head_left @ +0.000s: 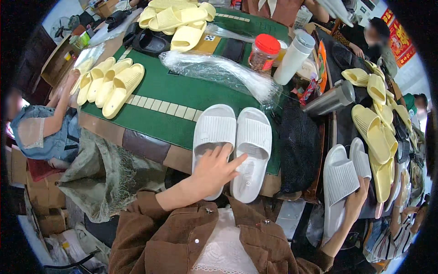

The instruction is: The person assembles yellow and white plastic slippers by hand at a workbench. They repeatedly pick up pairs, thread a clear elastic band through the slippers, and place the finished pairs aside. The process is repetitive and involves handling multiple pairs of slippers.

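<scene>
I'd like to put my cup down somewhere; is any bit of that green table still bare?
Yes: the green felt between the row of yellow slippers, the crumpled plastic bags and the white slipper pair under the left hand. The far edge and the right side, by the bottles, are crowded.

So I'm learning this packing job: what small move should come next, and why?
Probably bring the right hand with its white slippers toward the table. The left hand already rests on a white pair lying side by side at the table edge, leaving little room there.
</scene>
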Action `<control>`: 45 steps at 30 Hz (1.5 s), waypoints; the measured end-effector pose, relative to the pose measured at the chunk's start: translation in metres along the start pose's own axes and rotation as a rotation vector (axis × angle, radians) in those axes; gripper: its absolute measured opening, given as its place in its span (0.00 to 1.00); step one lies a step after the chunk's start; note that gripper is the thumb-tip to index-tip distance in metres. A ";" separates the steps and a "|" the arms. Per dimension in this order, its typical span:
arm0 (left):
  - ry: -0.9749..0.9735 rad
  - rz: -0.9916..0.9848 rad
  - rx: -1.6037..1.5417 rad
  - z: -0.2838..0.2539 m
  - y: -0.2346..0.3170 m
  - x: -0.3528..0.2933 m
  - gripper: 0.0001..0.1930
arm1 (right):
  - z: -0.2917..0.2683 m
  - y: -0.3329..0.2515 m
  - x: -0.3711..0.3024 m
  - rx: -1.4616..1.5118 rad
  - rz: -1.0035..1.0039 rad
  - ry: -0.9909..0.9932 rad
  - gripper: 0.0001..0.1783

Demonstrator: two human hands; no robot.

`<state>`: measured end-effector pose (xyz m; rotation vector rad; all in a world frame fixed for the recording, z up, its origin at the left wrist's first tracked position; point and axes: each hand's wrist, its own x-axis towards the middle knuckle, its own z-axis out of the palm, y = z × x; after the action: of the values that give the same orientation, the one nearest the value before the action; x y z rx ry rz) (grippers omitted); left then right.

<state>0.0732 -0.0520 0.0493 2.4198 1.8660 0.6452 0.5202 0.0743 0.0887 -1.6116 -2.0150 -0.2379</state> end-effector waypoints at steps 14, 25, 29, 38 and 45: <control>0.227 -0.256 0.163 0.030 -0.068 -0.007 0.16 | -0.014 -0.033 0.008 0.453 0.222 -0.254 0.27; 0.452 -0.678 0.498 -0.094 -0.245 -0.045 0.11 | -0.011 -0.027 0.005 0.507 0.287 -0.252 0.28; 0.538 -0.735 0.547 -0.126 -0.314 -0.059 0.12 | -0.016 -0.034 0.007 0.470 0.280 -0.253 0.28; 0.716 -0.771 0.277 -0.098 -0.320 -0.090 0.28 | -0.017 -0.034 0.005 0.360 0.153 -0.238 0.26; 0.752 -0.557 0.272 -0.082 -0.229 -0.052 0.25 | -0.025 -0.080 0.008 0.225 -0.089 -0.117 0.27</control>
<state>-0.1751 -0.0543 0.0483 1.7054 2.8927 1.4433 0.4511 0.0481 0.1287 -1.4269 -2.1188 0.0515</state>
